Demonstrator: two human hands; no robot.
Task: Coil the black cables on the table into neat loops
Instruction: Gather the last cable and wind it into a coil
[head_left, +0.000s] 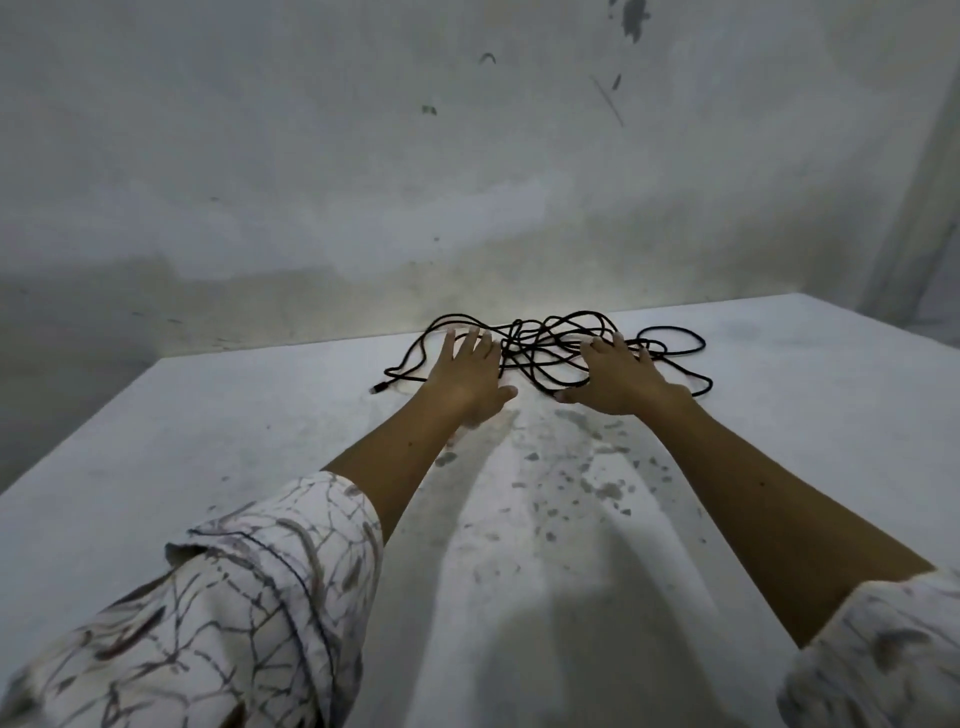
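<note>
Head view: left hand (467, 371) fingers (470, 340) straight and slightly spread, laid flat over the left side of the tangled thin black cables (540, 351). Right hand (621, 382) fingers (618, 343) splayed, bent a little, pressing on the tangle's right side. Cables heaped at the far edge of the white scuffed table (260, 415), one plug end (377, 388) trailing left of the heap. Patterned white sleeves (249, 597) rolled back, nearer than the heap.

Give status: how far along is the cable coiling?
Done: nothing; the cables lie in one loose tangle at the far edge of the table. In hand: left hand and right hand are spread over the tangle, gripping nothing. Left: untangle and coil everything, starting perhaps from the plug end.
</note>
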